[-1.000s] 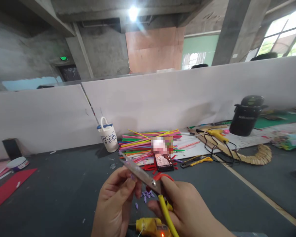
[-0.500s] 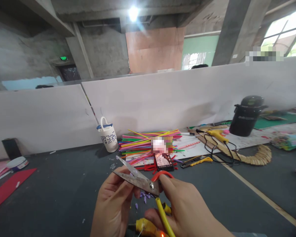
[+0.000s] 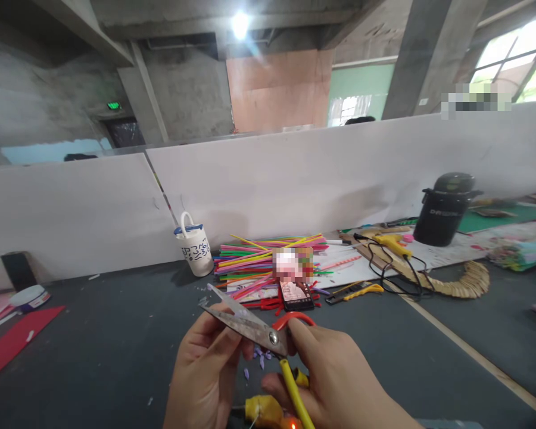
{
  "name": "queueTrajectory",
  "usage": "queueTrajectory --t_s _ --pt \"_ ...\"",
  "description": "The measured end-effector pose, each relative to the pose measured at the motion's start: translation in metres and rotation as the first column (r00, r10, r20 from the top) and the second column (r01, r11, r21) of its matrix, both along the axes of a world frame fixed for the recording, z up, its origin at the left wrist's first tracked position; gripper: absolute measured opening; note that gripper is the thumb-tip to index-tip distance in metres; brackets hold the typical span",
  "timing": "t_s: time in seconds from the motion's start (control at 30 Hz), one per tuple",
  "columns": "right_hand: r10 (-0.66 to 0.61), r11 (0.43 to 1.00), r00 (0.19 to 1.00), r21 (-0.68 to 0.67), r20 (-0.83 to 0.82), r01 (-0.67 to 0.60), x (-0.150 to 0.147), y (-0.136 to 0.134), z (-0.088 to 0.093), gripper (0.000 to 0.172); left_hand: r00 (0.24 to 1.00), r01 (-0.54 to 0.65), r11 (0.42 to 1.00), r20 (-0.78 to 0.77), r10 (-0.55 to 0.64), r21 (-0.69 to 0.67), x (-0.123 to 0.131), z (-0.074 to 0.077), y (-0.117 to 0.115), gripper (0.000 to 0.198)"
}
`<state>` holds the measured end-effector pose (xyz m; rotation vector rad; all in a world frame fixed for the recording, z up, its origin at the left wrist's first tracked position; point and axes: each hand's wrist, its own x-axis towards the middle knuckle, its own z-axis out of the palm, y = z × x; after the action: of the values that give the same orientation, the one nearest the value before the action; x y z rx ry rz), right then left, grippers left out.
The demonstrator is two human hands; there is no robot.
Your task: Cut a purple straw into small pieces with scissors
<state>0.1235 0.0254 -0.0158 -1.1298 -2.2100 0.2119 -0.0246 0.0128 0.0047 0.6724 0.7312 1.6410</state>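
My right hand grips a pair of scissors by its handles, one loop red and the other yellow. The blades are parted and point up to the left, across the fingertips of my left hand. Those left fingers are pinched together behind the blades, and what they hold is hidden. Small purple pieces lie on the table between my hands. Below, a yellow glue gun with a lit orange light is partly covered by my right hand.
Behind my hands lies a bundle of coloured pipe cleaners with a phone against it. A white cup stands to its left. Rightward are a yellow utility knife, another yellow glue gun with a black cord, and a black flask.
The scissors' blades look slightly closer together than before. Both hands keep nearly the same place, and the whole view has shifted very slightly.
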Motion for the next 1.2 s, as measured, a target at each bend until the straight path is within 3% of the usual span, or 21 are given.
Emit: queueTrajectory --t_s 0.23,0.33,0.4,0.53,0.67,0.73,0.93,1.03,1.1,1.2 --pt "-0.012 1.000 1.000 -0.013 -0.018 0.011 0.002 0.003 0.000 0.037 0.998 -0.003 1.000 -0.059 0.002 -0.009 -0.002 0.003 0.000 0.007" --pt "-0.027 0.983 0.996 -0.181 -0.085 0.011 0.006 0.005 0.007 0.035 0.991 0.009 1.000 -0.134 -0.011 -0.010 -0.003 0.005 -0.001 0.006" --pt "-0.019 0.942 0.979 -0.331 -0.204 -0.050 0.008 0.007 0.012 0.032 0.968 -0.015 1.000 -0.250 0.012 -0.011 -0.003 0.005 -0.002 0.006" --pt "-0.043 0.836 0.885 -0.502 -0.463 -0.222 0.009 0.010 0.023 0.017 0.806 -0.067 0.998 -0.589 0.058 0.007 0.002 0.002 -0.002 0.009" --pt "-0.084 0.752 0.824 -0.578 -0.560 -0.317 0.009 0.014 0.025 0.011 0.602 -0.064 0.991 -0.787 0.130 0.115 0.011 -0.001 -0.004 0.010" --pt "-0.107 0.765 0.823 -0.575 -0.557 -0.289 0.008 0.015 0.022 0.008 0.548 -0.065 0.983 -0.817 0.180 0.172 0.016 -0.003 -0.005 0.012" --pt "-0.086 0.802 0.851 -0.543 -0.518 -0.249 0.007 0.015 0.013 0.005 0.487 -0.065 0.956 -0.827 0.281 0.286 0.022 -0.008 -0.008 0.015" --pt "-0.057 0.776 0.860 -0.564 -0.508 -0.282 0.010 0.017 0.018 0.007 0.497 -0.007 0.980 -0.849 0.177 0.199 0.015 -0.007 -0.005 0.011" --pt "-0.020 0.737 0.862 -0.590 -0.507 -0.330 0.012 0.018 0.023 0.008 0.606 0.072 0.997 -0.795 -0.026 0.022 0.009 -0.006 -0.002 0.007" --pt "0.029 0.689 0.865 -0.617 -0.502 -0.381 0.015 0.021 0.026 0.008 0.780 0.266 0.927 -0.506 -0.368 -0.265 0.003 -0.006 0.002 0.012"
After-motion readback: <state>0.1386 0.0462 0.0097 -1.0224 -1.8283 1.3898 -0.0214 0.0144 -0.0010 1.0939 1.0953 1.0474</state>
